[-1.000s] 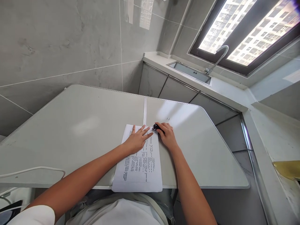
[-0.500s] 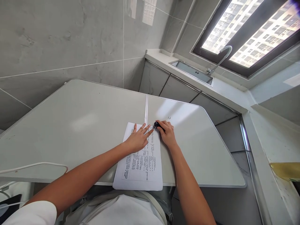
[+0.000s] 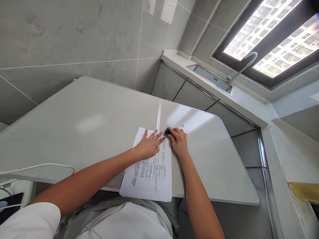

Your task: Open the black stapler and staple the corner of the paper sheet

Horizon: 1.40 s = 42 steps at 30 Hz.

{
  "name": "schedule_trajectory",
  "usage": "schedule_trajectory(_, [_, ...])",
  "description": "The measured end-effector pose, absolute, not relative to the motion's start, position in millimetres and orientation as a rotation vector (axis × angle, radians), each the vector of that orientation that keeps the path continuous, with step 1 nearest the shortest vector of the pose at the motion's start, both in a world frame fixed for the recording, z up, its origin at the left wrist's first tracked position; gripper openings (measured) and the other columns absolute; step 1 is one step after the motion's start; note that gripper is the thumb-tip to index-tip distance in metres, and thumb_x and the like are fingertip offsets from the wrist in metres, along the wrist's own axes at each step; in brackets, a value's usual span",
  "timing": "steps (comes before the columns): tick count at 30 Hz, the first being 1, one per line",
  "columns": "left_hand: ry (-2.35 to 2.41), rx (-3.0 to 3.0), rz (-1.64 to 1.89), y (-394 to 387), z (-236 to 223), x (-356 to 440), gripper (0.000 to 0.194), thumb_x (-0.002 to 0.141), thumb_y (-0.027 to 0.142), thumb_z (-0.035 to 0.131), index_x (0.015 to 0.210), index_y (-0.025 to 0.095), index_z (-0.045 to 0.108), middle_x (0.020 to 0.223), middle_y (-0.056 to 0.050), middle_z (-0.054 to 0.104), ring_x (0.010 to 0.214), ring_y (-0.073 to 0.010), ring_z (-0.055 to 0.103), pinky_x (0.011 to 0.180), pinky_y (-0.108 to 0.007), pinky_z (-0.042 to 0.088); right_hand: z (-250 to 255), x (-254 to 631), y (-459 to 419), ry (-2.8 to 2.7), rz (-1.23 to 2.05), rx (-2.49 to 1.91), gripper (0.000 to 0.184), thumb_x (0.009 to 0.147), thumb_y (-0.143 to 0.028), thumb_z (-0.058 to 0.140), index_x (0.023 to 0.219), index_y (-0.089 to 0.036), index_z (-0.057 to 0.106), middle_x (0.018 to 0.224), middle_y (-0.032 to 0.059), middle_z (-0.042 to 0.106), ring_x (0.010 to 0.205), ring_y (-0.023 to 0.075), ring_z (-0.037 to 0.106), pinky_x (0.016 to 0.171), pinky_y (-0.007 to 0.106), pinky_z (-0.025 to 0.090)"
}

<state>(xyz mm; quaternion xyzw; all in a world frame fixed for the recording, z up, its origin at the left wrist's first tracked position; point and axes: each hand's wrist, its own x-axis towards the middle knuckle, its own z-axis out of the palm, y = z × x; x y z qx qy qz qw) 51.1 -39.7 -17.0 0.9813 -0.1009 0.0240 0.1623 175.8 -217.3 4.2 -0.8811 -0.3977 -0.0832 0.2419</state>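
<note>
A printed sheet of paper (image 3: 149, 176) lies on the grey folding table (image 3: 87, 126), its near edge hanging over the table's front. My left hand (image 3: 149, 146) rests flat on the upper part of the sheet with fingers spread. My right hand (image 3: 178, 141) is curled over a small black object (image 3: 166, 132) at the sheet's top right corner, pressing it down. Most of that object is hidden under my fingers. Two tiny dark specks (image 3: 182, 125) lie on the table just beyond my right hand.
A white cable (image 3: 37, 167) loops along the table's left front edge. Behind the table stand grey tiled walls, a counter with a steel sink (image 3: 210, 77) and curved tap (image 3: 243, 68), and a window. A yellowish item (image 3: 304, 191) sits at far right.
Both hands stay in the same pose on the sheet and the black object. Only the head camera has shifted, so the table and hands appear slightly higher and to the right.
</note>
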Motion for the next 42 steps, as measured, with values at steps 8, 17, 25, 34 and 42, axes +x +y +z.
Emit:
schedule_trajectory(8, [-0.269, 2.781, 0.07, -40.8, -15.8, 50.9, 0.07, 0.099, 0.022, 0.044, 0.166, 0.029, 0.025, 0.174, -0.008, 0.018, 0.161, -0.036, 0.011, 0.123, -0.076, 0.006, 5.5, 174.5, -215.8, -1.11, -0.239, -2.427, 0.034, 0.108, -0.039, 0.042, 0.132, -0.033, 0.066, 0.115, 0.0059, 0.07, 0.104, 0.0274, 0.057, 0.094, 0.045, 0.035])
schedule_trajectory(17, [-0.267, 2.781, 0.077, -42.2, -16.5, 51.4, 0.07, 0.099, 0.021, 0.042, 0.166, 0.03, 0.024, 0.174, -0.007, 0.018, 0.161, -0.0354, 0.011, 0.123, -0.075, 0.007, 6.1, 173.5, -213.9, -1.087, -0.225, -2.447, 0.032, 0.108, -0.038, 0.043, 0.129, -0.033, 0.066, 0.112, 0.0056, 0.07, 0.101, 0.0268, 0.056, 0.094, 0.045, 0.035])
schedule_trajectory(25, [-0.245, 2.774, 0.095, -42.2, -18.6, 51.1, 0.069, 0.1, 0.022, 0.043, 0.166, 0.026, 0.024, 0.174, -0.013, 0.016, 0.161, -0.0348, 0.011, 0.124, -0.073, 0.004, 5.1, 166.9, -207.9, -1.044, -0.277, -2.552, 0.032, 0.104, -0.028, 0.047, 0.128, -0.034, 0.067, 0.111, 0.0073, 0.068, 0.105, 0.0293, 0.054, 0.097, 0.049, 0.034])
schedule_trajectory(34, [-0.245, 2.785, 0.115, -41.4, -21.5, 51.6, 0.067, 0.1, 0.022, 0.044, 0.164, 0.029, 0.027, 0.174, -0.013, 0.017, 0.162, -0.0335, 0.01, 0.124, -0.072, 0.006, 5.2, 160.0, -197.1, -1.088, -0.344, -2.644, 0.031, 0.101, -0.017, 0.05, 0.114, -0.036, 0.07, 0.104, 0.0091, 0.068, 0.106, 0.0331, 0.052, 0.105, 0.063, 0.026])
schedule_trajectory(42, [-0.256, 2.827, 0.125, -39.9, -16.4, 48.8, 0.062, 0.101, 0.024, 0.04, 0.163, 0.023, 0.032, 0.173, -0.017, 0.018, 0.161, -0.0334, 0.013, 0.124, -0.071, 0.011, -3.7, 172.8, -225.4, -0.933, -0.331, -2.546, 0.039, 0.098, -0.025, 0.054, 0.137, -0.026, 0.055, 0.121, 0.0119, 0.065, 0.11, 0.0318, 0.057, 0.09, 0.045, 0.042])
